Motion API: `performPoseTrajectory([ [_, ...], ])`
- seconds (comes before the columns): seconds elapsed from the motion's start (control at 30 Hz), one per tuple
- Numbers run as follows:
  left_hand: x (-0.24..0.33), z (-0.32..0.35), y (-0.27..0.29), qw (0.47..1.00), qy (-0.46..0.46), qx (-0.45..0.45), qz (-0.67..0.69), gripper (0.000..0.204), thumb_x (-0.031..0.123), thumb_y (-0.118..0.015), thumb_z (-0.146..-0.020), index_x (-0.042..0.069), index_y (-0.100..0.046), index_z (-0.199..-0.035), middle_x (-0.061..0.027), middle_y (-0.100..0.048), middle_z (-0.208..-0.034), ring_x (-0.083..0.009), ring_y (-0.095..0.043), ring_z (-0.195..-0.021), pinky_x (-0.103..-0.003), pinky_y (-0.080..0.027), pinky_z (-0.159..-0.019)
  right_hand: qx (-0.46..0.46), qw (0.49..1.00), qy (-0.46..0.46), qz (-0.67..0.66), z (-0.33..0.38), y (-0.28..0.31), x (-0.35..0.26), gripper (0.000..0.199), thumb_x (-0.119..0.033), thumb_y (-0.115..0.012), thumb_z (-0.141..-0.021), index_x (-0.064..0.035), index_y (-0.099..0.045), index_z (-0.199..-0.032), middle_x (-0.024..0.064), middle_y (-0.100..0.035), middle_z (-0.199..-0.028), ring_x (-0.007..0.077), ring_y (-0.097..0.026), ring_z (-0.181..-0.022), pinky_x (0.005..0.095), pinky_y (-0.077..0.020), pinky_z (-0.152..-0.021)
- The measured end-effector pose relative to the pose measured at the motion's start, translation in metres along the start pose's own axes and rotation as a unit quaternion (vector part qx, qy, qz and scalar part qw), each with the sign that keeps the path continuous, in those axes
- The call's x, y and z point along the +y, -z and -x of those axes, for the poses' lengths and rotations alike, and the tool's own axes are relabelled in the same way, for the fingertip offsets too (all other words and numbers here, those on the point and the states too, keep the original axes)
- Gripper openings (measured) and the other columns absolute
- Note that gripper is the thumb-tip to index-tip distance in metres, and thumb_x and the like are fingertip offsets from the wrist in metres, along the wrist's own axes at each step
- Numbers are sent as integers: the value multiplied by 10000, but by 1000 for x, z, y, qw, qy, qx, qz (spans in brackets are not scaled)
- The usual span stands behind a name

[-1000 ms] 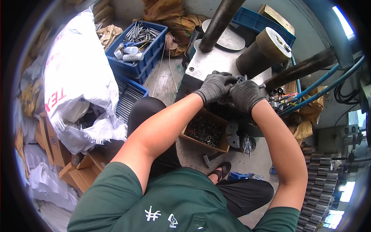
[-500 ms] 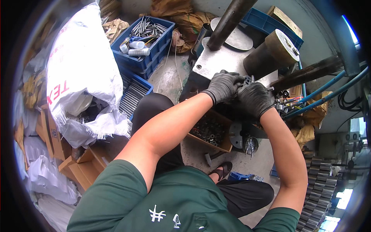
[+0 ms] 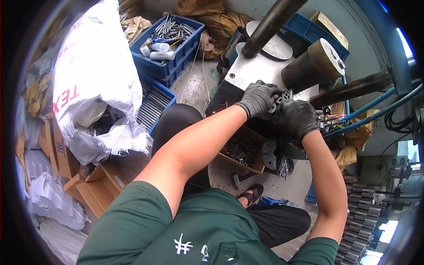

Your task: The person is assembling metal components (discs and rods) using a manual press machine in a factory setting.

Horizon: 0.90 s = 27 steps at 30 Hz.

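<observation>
Both hands wear dark grey gloves and work close together at the near edge of a machine's pale metal plate (image 3: 256, 73). My left hand (image 3: 259, 98) is closed, its fingertips against small grey metal parts with round holes (image 3: 286, 94). On the right, my right hand (image 3: 298, 115) curls in toward the same spot, back of the glove up. Its fingertips are mostly hidden, and I cannot make out what they hold. Just behind the hands, a thick dark cylinder (image 3: 304, 68) leans over the plate.
Below the hands stands a cardboard box (image 3: 254, 167) of small dark ring-shaped parts. Blue crates (image 3: 176, 59) with metal pins are at the far left, beside a large white woven sack (image 3: 97, 66). Steel posts (image 3: 269, 31) and blue hoses (image 3: 371, 108) flank the machine.
My right hand has shifted slightly right and down, away from the left one. More of the small holed metal parts shows between the hands. The whole view has moved a little.
</observation>
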<state>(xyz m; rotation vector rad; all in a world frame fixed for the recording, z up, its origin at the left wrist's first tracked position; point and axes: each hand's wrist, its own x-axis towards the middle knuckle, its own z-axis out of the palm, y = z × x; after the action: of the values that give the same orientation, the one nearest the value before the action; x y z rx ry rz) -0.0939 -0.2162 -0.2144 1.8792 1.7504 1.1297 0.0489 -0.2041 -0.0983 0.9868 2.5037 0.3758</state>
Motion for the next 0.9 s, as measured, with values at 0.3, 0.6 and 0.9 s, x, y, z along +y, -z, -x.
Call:
performPoseTrajectory([
  [0.3,7,1,4,999,-10,-2,-39,293,280,-616,-955,211,-740,-1210,-48,-708,-1217,-325,-631,-1054,-436,-503,-967,231,926,26,-298,113,-50,-34,394,-375,-837,-753,-81,-636,-921,135,-687,-739,296,-709,-645,414,-578,-610],
  [0.6,80,36,5,980,-171,105,14,308,145,-688,-858,105,-710,-1162,-140,-685,-1165,-349,-625,-1069,-462,-507,-944,270,401,-127,-866,206,-105,-30,810,-167,-835,-744,-20,-467,-1451,78,-648,-1064,178,-656,-866,309,-550,-734],
  [0.9,128,129,-70,887,-15,-355,295,436,145,-653,-948,47,-533,-1355,-192,-652,-1179,-315,-660,-1079,-415,-541,-931,340,296,-143,-881,192,-108,-25,558,-85,-760,-888,-59,-497,-1379,135,-632,-1302,235,-684,-1083,353,-564,-938],
])
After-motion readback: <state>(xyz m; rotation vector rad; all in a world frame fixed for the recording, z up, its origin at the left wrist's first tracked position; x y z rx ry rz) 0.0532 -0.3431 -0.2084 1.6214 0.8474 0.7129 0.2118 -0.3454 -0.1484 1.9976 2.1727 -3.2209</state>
